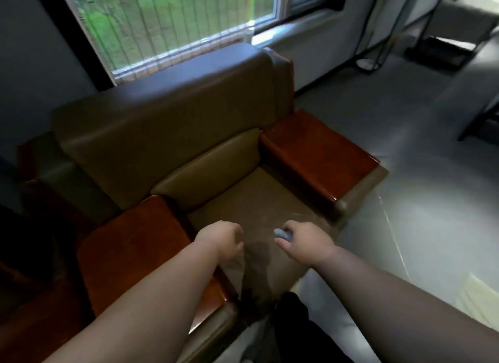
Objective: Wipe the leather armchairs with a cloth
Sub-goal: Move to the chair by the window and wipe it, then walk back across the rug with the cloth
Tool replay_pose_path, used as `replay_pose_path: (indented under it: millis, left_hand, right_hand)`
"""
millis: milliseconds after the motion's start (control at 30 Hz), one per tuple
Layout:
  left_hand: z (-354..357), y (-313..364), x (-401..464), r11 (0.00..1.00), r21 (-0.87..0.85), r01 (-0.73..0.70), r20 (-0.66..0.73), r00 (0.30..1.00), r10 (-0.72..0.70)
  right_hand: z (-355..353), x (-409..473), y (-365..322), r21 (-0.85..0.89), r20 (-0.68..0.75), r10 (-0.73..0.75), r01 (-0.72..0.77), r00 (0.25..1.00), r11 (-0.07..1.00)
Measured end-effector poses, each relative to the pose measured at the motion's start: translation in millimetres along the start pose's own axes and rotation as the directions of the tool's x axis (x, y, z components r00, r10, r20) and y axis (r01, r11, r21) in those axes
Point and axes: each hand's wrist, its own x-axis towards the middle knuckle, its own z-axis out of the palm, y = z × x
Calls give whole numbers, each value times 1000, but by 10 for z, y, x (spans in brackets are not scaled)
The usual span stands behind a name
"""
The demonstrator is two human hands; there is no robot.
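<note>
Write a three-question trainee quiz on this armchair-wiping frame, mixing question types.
1. True or false: the right hand holds a bunched blue-grey cloth.
2. Which hand holds nothing? A) left B) right
3. What material tops the armrests of the armchair?

Key: 1 true. 2 A, the left hand, fingers loosely curled over the seat. 3 glossy reddish wood.

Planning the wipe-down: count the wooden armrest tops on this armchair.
2. The left armrest top lies beside the left hand; the right armrest top lies across the seat, by the floor. None appears hidden.
</note>
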Motion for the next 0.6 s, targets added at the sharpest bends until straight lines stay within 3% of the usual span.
replay_pose_path:
  millis: [200,433,600]
  left_hand:
    - [454,702,-252,978,81,-193,165,970,178]
    - [674,1745,-556,899,98,-427,261,882,391]
    - [866,2427,-855,837,162,-523,313,832,459]
  right_hand:
    - [383,-962,785,48,53,252,-254,966,966]
    - [625,-2109,1740,149,-20,392,-385,920,911]
    - [786,-2800,2259,253,-93,475,-441,875,861]
